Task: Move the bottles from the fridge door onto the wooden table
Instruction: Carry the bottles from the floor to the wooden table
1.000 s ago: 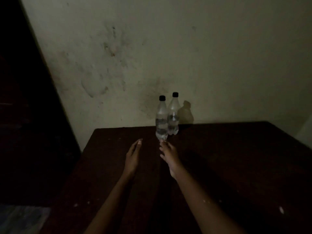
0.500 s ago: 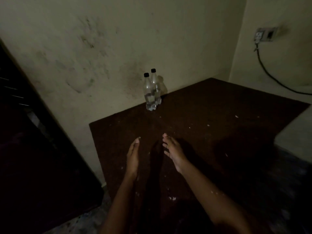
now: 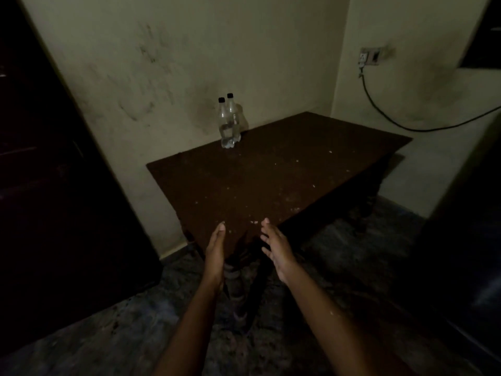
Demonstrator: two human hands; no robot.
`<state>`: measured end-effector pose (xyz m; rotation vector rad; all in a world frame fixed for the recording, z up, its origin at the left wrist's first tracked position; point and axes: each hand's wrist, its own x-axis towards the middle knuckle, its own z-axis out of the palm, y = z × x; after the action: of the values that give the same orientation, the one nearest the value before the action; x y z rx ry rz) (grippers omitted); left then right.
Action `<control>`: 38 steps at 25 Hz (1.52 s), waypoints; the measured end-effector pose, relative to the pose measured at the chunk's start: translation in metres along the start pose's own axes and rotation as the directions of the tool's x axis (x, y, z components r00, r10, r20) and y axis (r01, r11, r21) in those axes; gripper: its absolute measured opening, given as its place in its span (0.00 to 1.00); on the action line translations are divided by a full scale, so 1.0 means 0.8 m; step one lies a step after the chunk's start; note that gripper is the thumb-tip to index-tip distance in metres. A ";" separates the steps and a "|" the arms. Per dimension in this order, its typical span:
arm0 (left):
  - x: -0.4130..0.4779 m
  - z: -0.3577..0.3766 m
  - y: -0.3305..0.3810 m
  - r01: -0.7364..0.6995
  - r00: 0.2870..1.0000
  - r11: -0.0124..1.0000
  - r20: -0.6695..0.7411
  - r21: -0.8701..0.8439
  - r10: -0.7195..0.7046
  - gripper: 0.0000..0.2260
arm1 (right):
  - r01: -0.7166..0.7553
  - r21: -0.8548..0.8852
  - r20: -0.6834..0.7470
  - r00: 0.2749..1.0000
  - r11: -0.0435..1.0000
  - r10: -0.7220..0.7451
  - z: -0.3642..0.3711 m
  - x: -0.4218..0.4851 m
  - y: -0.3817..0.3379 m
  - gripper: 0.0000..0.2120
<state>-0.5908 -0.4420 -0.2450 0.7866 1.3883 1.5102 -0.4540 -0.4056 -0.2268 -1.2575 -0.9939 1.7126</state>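
Two clear plastic bottles with black caps stand side by side against the wall at the far edge of the dark wooden table: the nearer bottle and the one behind it. My left hand and my right hand hover at the table's near corner, far from the bottles. Both hands hold nothing and their fingers are spread. The room is dim.
A dark cabinet or door fills the left side. A wall socket with a black cable sits at the right wall. A large dark object, perhaps the fridge, rises at the right edge. The floor is grey and mottled.
My hands have pulled back from the bottles to the table's near corner. The view has backed away and turned right, so the whole table and the right wall now show.
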 end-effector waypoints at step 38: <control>-0.792 0.234 -0.586 0.210 0.873 0.781 0.246 0.589 -0.420 0.17 | -0.384 -0.335 -0.460 0.863 0.860 0.207 -0.610 -0.601 0.626 0.18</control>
<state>-0.0868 -0.9694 -0.5961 1.0511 1.5805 0.6420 0.0520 -0.9696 -0.6082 -2.0564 -0.9665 1.3935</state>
